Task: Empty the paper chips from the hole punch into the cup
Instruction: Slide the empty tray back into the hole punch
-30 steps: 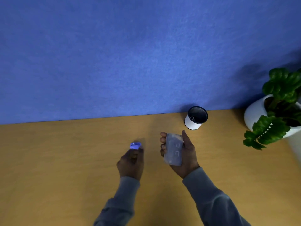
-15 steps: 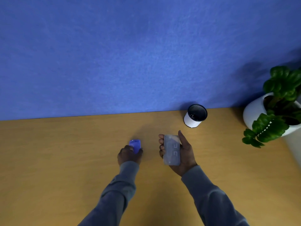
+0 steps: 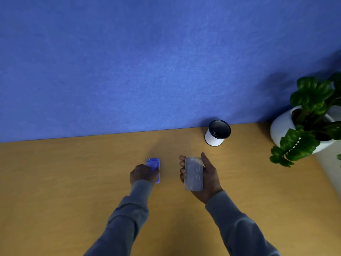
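The blue hole punch (image 3: 154, 165) lies on the wooden table (image 3: 73, 182), and my left hand (image 3: 142, 173) rests on its near end, fingers wrapped over it. In my right hand (image 3: 206, 177) lies the punch's translucent grey chip tray (image 3: 193, 174), flat in the palm with its long side pointing away from me. The white cup (image 3: 216, 133) with a dark inside stands upright at the table's back edge, up and to the right of the tray. A few pale specks show inside the cup.
A blue felt wall (image 3: 147, 61) rises directly behind the table. A white pot with a green plant (image 3: 306, 124) stands at the right edge, its leaves hanging over the table.
My left hand has lowered the blue hole punch onto the table and pulled back slightly towards me. My right hand still holds the tray in nearly the same place.
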Demonstrator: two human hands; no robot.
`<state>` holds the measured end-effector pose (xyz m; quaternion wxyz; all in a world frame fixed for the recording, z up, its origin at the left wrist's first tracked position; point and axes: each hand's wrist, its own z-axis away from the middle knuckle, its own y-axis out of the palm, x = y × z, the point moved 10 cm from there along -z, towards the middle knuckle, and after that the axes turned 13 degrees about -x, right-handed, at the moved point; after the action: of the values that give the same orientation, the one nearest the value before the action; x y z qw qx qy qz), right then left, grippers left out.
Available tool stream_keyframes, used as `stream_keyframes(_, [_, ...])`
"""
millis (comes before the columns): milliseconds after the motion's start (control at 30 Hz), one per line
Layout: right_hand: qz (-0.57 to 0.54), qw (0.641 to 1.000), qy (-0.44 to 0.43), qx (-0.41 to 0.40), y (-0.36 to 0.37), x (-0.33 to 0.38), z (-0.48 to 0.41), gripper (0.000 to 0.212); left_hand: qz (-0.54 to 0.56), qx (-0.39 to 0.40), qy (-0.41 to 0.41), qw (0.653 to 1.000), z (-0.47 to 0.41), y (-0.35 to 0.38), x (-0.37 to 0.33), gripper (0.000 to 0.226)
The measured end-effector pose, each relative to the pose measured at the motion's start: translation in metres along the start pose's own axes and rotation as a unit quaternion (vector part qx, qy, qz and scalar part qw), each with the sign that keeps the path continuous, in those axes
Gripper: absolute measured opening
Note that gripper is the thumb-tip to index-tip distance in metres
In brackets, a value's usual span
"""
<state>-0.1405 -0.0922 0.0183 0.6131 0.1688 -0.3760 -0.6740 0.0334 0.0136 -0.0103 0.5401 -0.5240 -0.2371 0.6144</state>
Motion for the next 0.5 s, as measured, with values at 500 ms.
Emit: stream_keyframes(500, [0.019,1.000,-0.018,-0.004,0.000,-0.006,0.004,0.076,0.138,0.006,0.151,0.979,0.103,-0.084,-0.100,0.038])
